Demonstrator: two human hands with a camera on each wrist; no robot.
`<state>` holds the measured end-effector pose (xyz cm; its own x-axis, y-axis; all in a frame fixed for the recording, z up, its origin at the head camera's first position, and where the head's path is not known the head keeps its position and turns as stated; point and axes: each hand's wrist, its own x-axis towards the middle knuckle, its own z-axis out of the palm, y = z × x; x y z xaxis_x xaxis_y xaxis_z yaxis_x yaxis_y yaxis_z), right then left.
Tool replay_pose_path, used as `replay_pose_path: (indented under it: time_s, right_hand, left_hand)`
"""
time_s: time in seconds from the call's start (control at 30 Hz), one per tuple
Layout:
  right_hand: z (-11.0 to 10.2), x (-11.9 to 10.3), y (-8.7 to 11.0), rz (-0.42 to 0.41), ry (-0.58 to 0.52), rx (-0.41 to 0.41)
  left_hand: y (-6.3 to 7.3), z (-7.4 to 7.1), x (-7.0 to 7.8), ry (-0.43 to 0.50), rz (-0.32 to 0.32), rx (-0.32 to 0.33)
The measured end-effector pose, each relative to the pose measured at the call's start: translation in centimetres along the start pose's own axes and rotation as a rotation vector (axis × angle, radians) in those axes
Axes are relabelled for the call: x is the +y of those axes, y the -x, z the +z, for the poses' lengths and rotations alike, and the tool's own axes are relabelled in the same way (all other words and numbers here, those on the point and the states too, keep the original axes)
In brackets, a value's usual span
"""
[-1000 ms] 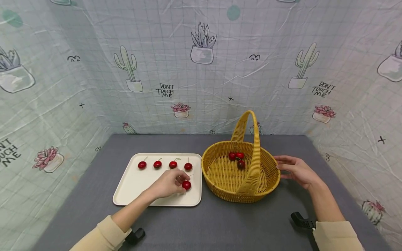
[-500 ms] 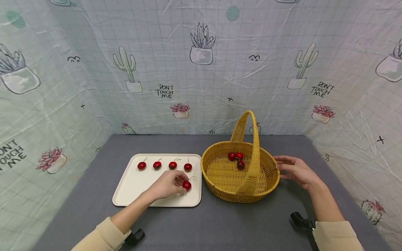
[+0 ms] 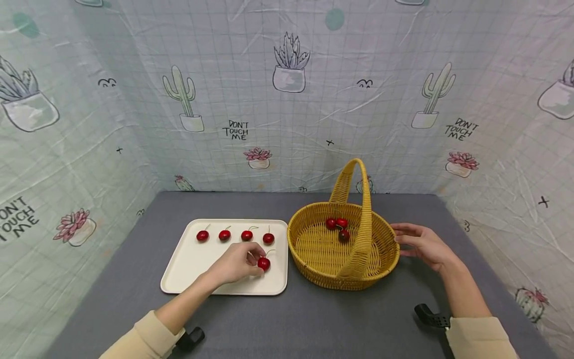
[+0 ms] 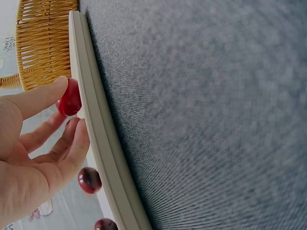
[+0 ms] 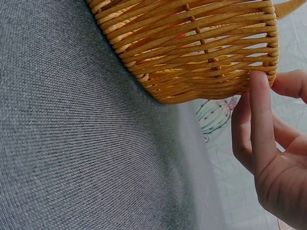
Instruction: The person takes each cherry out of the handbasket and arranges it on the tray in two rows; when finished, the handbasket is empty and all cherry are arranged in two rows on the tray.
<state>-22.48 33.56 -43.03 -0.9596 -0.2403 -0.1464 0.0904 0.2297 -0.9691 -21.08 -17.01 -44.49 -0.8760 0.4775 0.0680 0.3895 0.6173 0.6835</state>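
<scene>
In the head view my left hand [image 3: 237,262] is over the right part of a cream tray [image 3: 188,271], with a red cherry [image 3: 263,264] at its fingertips. The left wrist view shows thumb and finger pinching this cherry [image 4: 71,98]. Several more cherries with stems lie in a row along the tray's back, among them one cherry [image 3: 268,239] just behind the hand. My right hand [image 3: 423,244] touches the right side of a yellow wicker basket [image 3: 314,273]. In the right wrist view, its fingertips [image 5: 259,79] rest against the basket's outer wall and rim.
Three cherries [image 3: 343,235] sit together inside the basket towards the back, under its tall arched handle [image 3: 364,224]. The basket stands close against the tray's right edge on a grey tabletop [image 3: 309,329]. A patterned curtain [image 3: 314,134] encloses the back and sides.
The left hand and its cherry have shifted very slightly left, and the cherry's stem has changed its angle. The right hand and basket stay where they were.
</scene>
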Motion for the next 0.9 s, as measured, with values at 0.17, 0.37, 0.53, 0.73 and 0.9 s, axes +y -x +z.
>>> replay_pose_path:
  time_s: [0.17,0.37,0.53,0.73,0.9]
  right_hand:
    - [0.0,0.0,0.1,0.000,-0.002,0.001]
    - [0.0,-0.1,0.1,0.001,0.000,0.006]
    - [0.0,0.0,0.1,-0.002,-0.001,0.004]
    - [-0.1,0.1,0.0,-0.003,-0.003,0.001]
    - [-0.1,0.1,0.0,-0.007,0.001,0.003]
  left_hand:
    - [0.0,-0.4,0.3,-0.013,-0.001,0.006]
    - [-0.5,-1.0,1.3,-0.003,0.022,0.070]
    - [-1.6,-1.3,3.1,0.087,0.080,0.089]
    - [-3.2,-0.8,5.3,0.177,0.139,0.042]
    - [-4.8,0.0,6.7,0.258,0.195,-0.007]
